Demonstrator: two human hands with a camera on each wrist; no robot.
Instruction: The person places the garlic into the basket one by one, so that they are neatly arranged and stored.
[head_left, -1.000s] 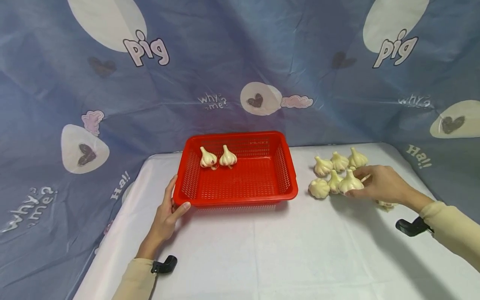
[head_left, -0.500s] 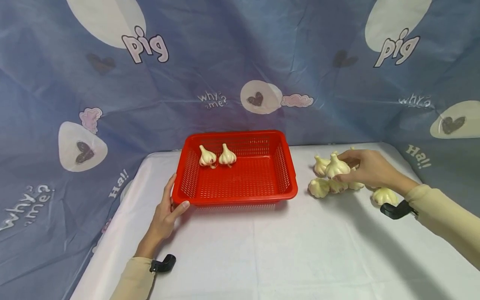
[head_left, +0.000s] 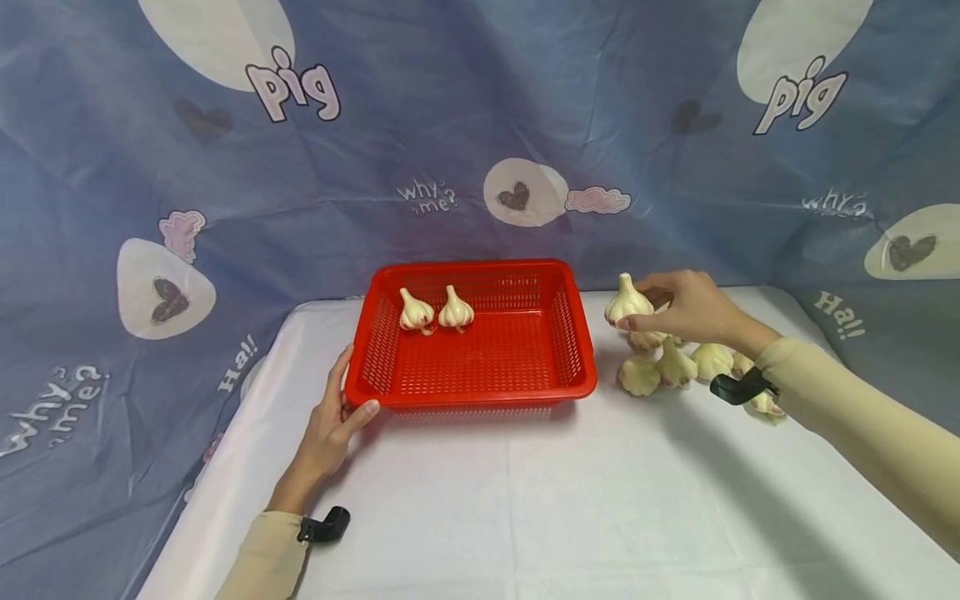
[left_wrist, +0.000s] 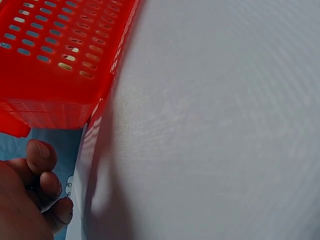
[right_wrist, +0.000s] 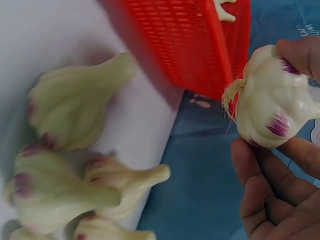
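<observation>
In the head view, a red plastic basket with perforated walls stands on the white-covered table. My left hand holds its front left corner, thumb at the rim and fingers along the outer left side. In the left wrist view, several curled fingers show beside the basket wall; the thumb is out of that frame. My right hand grips a garlic bulb between thumb and fingers, right of the basket. Purple streaks and root hairs show on this bulb in the right wrist view. Two garlic bulbs sit at the basket's back left.
Several more garlic bulbs lie in a group on the table, right of the basket and partly hidden under my right forearm. A blue printed curtain rises behind the table and along its sides.
My right hand has lifted the garlic bulb off the group and carried it left and back, close to the basket's right side. The left hand has stayed at the basket's corner.
</observation>
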